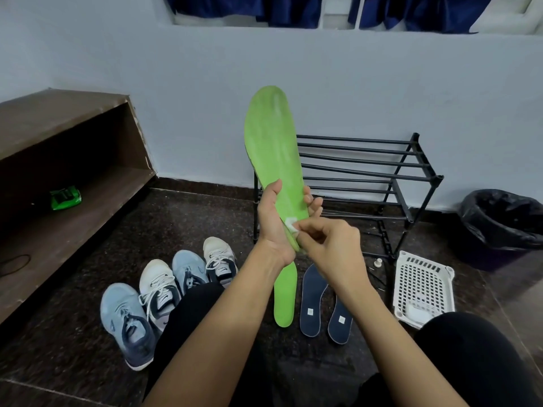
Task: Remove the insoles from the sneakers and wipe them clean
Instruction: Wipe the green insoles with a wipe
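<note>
The left hand point(273, 227) grips a bright green insole point(271, 142) upright at twelve o'clock, thumb across its front and fingers curled round from behind. The foam looks matte and scuffed, with a pale streak near the rounded toe. The right hand point(329, 245) pinches a small crumpled white wipe point(291, 224) against the insole's lower end, which both hands hide. On the dark speckled floor below lies a second green insole point(283, 298), its upper part behind the left wrist. At its three o'clock lie two navy insoles point(313, 295), each with a small white label. Four laced sneakers point(158, 289), pale blue and white, stand in a row at eight o'clock, partly hidden by a black-clad knee. A black tubular rack point(367, 171) stands at two o'clock. A white perforated plastic basket point(423, 277) at four holds something white I cannot make out. A bin point(505, 230) lined with black plastic sits at three, cut off by the edge. At nine, a brown wooden shelf point(58, 127) holds a shiny green packet point(65, 197).
</note>
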Action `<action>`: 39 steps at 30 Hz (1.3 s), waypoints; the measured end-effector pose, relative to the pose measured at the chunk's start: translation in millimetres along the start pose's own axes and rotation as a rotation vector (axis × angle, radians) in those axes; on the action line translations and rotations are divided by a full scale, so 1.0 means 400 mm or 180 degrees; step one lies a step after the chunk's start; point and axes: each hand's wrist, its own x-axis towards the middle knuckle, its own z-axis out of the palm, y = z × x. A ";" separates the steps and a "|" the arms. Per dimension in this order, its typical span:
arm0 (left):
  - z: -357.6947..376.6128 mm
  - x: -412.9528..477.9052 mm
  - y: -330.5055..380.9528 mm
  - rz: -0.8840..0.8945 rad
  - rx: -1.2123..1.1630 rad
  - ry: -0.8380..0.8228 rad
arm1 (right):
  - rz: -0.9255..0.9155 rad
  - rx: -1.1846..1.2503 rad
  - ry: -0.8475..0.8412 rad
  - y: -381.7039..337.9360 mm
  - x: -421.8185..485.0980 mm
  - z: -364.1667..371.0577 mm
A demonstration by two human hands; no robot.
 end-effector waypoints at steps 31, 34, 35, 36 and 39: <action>-0.001 -0.002 0.027 0.0028 -0.0083 -0.0246 | 0.0130 0.0509 -0.0184 -0.019 -0.016 0.000; 0.000 -0.004 0.014 0.0076 0.0044 -0.0213 | 0.0025 0.0299 0.0227 -0.010 -0.015 0.022; 0.001 -0.006 0.008 0.0070 0.0061 -0.0209 | -0.0022 0.0199 0.0392 -0.006 -0.015 0.029; 0.002 -0.006 0.003 0.0064 0.0049 -0.0200 | -0.0067 0.0116 0.0532 -0.003 -0.014 0.036; 0.001 -0.007 -0.006 0.0128 0.0001 -0.0145 | -0.0271 -0.0126 0.0870 0.009 -0.004 0.049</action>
